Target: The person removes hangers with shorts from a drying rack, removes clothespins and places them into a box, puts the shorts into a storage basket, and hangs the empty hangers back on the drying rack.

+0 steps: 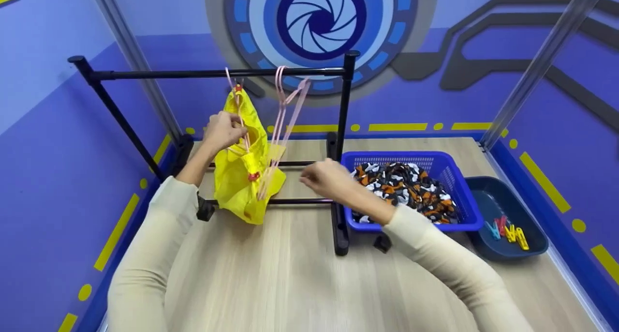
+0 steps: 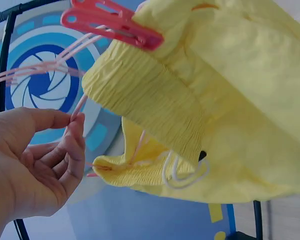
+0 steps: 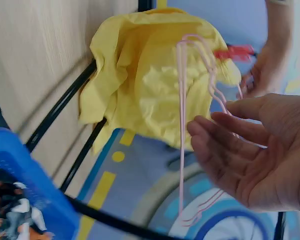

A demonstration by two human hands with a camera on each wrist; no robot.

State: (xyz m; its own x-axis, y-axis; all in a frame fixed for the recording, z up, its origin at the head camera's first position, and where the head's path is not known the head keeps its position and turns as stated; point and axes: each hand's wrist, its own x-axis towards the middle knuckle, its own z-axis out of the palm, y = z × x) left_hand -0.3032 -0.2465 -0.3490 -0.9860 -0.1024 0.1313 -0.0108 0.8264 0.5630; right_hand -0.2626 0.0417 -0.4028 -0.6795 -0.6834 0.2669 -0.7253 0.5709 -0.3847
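Hanging nearer the rail's (image 1: 169, 74) right end, the yellow garment (image 1: 234, 191) is judged light, soft, best gripped by its waistband (image 2: 145, 95), its pink hanger (image 2: 81, 103) pinched by the left hand (image 1: 224, 131), the right hand (image 1: 333, 179) relaxed, empty.

On the clothes rack (image 1: 159, 74): one yellow drawstring garment (image 1: 229, 182), two red clothespins (image 1: 253, 176), at least two pink hangers (image 1: 282, 97). Right of it: one basket (image 1: 420, 227), one tray (image 1: 493, 201), four loose clothespins (image 1: 510, 233).

1. The yellow garment (image 2: 240, 100) hides part of the pink hanger (image 2: 80, 105).
2. Right wrist view: red clip (image 3: 235, 52) blurred; blue basket (image 3: 35, 180) cut off at the left edge.
3. Head view: left sleeve (image 1: 145, 254) and right sleeve (image 1: 449, 254) run off the bottom edge.
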